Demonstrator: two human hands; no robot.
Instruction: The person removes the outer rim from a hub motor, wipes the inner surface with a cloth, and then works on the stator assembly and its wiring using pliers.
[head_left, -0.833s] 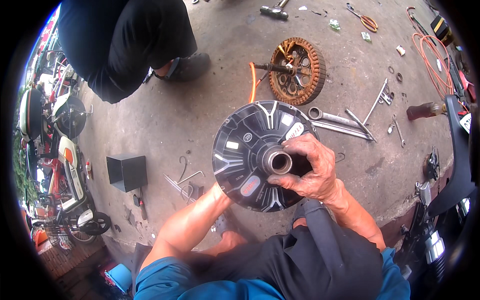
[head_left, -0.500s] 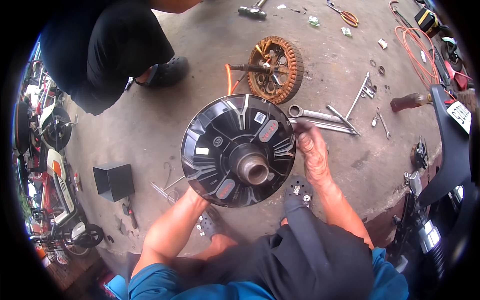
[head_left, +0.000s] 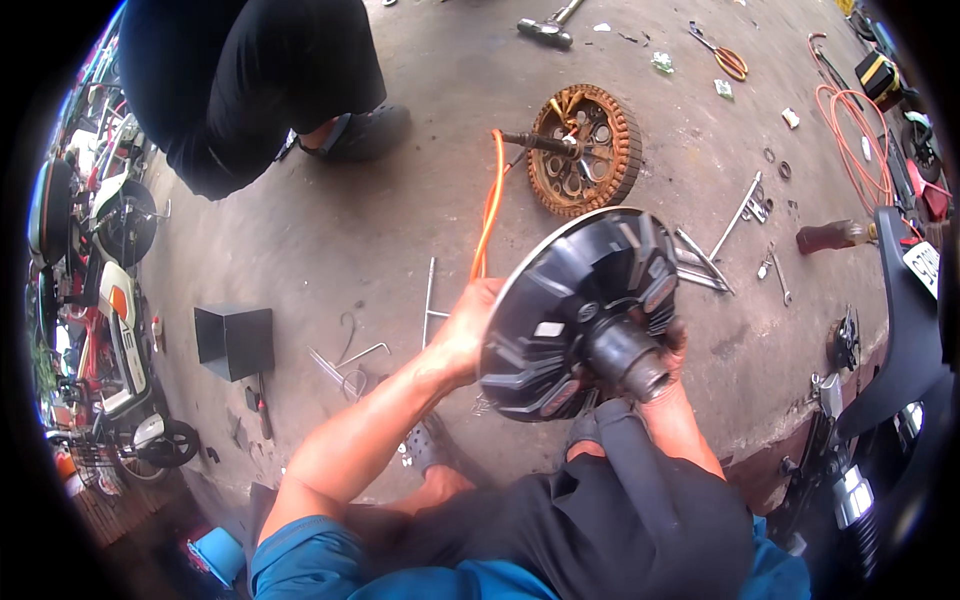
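A round black hub motor cover (head_left: 560,345) with a protruding metal collar is held tilted in front of me, slightly blurred. My left hand (head_left: 468,328) grips its left rim, the fingers partly hidden behind it. At the lower right, my right hand (head_left: 668,375) holds the cover near its edge; part of that hand is hidden by the collar and cover. Just beyond, on the ground, lies a rusty motor stator (head_left: 585,150) with a ring of windings and a shaft pointing left. An orange cable (head_left: 492,205) runs from the shaft down behind my left hand.
Another person's dark-clad leg (head_left: 290,80) and shoe stand at upper left. Around lie a hammer (head_left: 545,33), orange-handled scissors (head_left: 732,65), wrenches (head_left: 780,275), a bottle (head_left: 832,237) and a black box (head_left: 235,342). Motorbikes (head_left: 125,340) line the left; a vehicle part (head_left: 885,310) stands at right.
The cover has moved right and tilted, its collar now pointing to the lower right. My left hand has risen to its left rim; my right hand has come against it at lower right.
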